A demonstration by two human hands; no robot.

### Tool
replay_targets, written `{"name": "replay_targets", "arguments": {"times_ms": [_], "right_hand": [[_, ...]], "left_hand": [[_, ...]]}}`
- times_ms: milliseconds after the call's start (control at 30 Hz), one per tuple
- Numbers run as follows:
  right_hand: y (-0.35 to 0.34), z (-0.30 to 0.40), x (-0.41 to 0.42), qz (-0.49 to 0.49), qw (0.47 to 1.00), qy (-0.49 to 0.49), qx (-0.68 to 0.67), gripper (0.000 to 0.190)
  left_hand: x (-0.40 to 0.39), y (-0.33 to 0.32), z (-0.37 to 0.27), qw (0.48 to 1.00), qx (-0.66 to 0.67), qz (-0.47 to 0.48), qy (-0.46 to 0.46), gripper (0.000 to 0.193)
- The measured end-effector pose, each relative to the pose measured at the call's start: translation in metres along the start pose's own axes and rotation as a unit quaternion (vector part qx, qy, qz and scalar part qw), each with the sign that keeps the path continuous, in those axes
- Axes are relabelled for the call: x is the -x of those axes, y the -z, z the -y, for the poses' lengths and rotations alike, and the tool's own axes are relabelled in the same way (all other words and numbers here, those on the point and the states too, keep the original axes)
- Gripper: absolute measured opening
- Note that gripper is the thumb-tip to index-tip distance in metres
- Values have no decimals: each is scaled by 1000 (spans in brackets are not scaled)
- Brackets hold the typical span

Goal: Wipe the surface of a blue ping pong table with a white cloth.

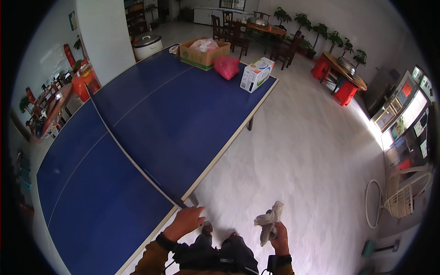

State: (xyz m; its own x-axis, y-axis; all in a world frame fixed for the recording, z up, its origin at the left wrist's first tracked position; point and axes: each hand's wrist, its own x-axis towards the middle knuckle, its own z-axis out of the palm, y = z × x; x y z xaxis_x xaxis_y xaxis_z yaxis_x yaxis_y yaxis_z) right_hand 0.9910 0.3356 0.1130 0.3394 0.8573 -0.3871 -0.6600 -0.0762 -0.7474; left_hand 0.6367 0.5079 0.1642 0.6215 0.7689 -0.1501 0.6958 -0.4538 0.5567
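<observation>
My right hand [281, 239] grips a crumpled, greyish-beige cloth [270, 221] above the floor, to the right of my legs. Folds of the cloth stick out above and to the left of my fingers. My left hand [187, 221] holds nothing, its thumb and forefinger apart. It is beside the near long edge of a blue table-tennis table [151, 110], close to the end of the net [129, 156]. Whether it touches the net's post is unclear. The net runs across the table and divides its blue top.
On the table's far end are a cardboard box [197, 58] with a plastic bag inside, a pink plastic bag [227, 67] and a white printed carton [256, 75]. A wicker chair [400, 197] stands at right. Round tables [338, 70], potted plants and dark chairs line the back.
</observation>
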Motion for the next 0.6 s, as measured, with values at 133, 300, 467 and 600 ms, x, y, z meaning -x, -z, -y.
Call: {"name": "replay_targets", "arguments": {"times_ms": [133,300,467,600], "right_hand": [[31,-1,-62,15,996,-81,19,41],[53,31,-145,69,990,-58,110,45],[44,84,-236,119,976,-81,166,47],[26,114,-296,152,967,-82,185,45]], "left_hand": [[5,6,-12,998,1,-27,61,43],[-14,3,-44,987,-53,-50,141,43],[-55,-25,-65,982,-25,-72,173,44],[-79,-30,-81,971,-19,-98,215,44]]}}
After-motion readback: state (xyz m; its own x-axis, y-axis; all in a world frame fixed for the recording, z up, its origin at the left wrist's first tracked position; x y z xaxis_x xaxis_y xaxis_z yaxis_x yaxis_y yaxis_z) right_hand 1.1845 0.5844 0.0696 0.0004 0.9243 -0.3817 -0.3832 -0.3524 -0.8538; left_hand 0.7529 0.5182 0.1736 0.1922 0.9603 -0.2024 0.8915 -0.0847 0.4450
